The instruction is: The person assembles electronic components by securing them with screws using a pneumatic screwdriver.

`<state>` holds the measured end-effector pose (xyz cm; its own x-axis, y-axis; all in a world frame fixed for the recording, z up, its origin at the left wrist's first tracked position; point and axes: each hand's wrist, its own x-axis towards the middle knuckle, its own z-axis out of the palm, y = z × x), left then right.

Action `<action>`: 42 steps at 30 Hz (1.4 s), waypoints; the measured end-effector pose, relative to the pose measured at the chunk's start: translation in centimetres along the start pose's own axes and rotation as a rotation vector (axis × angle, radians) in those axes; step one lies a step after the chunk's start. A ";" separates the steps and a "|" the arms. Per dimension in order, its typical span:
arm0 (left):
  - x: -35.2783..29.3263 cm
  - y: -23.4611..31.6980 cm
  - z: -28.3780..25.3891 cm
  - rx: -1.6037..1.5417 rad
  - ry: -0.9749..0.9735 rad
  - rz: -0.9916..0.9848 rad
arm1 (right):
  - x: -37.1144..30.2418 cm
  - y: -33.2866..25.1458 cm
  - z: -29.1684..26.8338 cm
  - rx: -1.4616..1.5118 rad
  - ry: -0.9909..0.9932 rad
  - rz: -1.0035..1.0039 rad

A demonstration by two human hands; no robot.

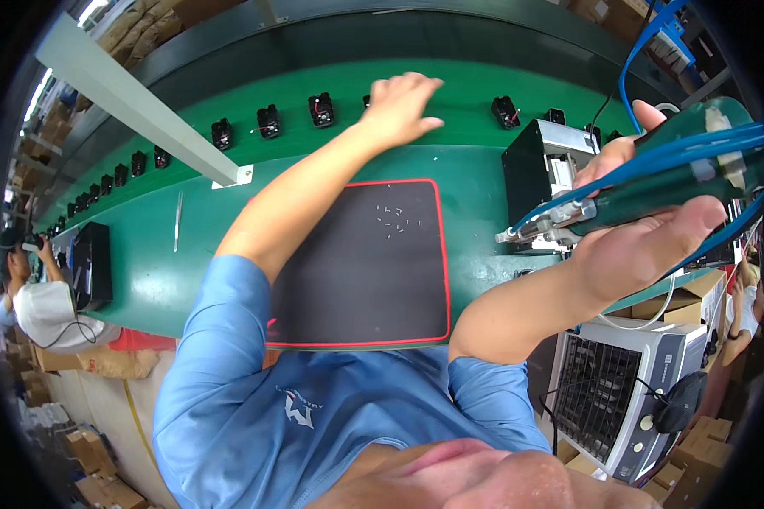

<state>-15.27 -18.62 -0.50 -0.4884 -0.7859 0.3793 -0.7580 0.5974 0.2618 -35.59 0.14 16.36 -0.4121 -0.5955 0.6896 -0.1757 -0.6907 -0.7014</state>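
My left hand (399, 110) reaches over the green conveyor belt (458, 93), fingers stretched out and thumb apart. I see nothing held in it. Just beside its wrist, a small black part (367, 100) on the belt is mostly hidden. On the right, my right hand (628, 254) is wrapped around a dark green power screwdriver (645, 199) with blue hoses. The tool lies sideways, its metal tip (508, 237) pointing left over the bench. Below my left hand, a black mat (365, 280) with a red border carries several small white bits (390, 220).
Several black assemblies (321, 110) stand in a row along the belt. A metal and black box-shaped machine (543, 165) stands behind the tool tip. A pale post (136, 93) rises at the left. Below right is an air cooler (603, 394). Another person (47, 310) sits far left.
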 end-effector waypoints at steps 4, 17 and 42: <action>4.9 5.5 5.8 -0.199 -0.111 -0.010 | -0.1 0.3 0.0 0.011 -0.041 0.006; 7.4 7.3 8.6 -0.367 0.021 -0.177 | -1.0 -0.2 1.1 0.136 -0.014 0.127; -23.1 5.5 -4.8 -0.532 -0.165 0.071 | -10.7 -2.8 8.3 0.433 -0.272 0.292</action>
<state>-6.13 3.60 -3.52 -0.6238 -0.7301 0.2790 -0.4197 0.6140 0.6685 -23.24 5.04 12.42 -0.1338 -0.8306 0.5406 0.3152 -0.5528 -0.7714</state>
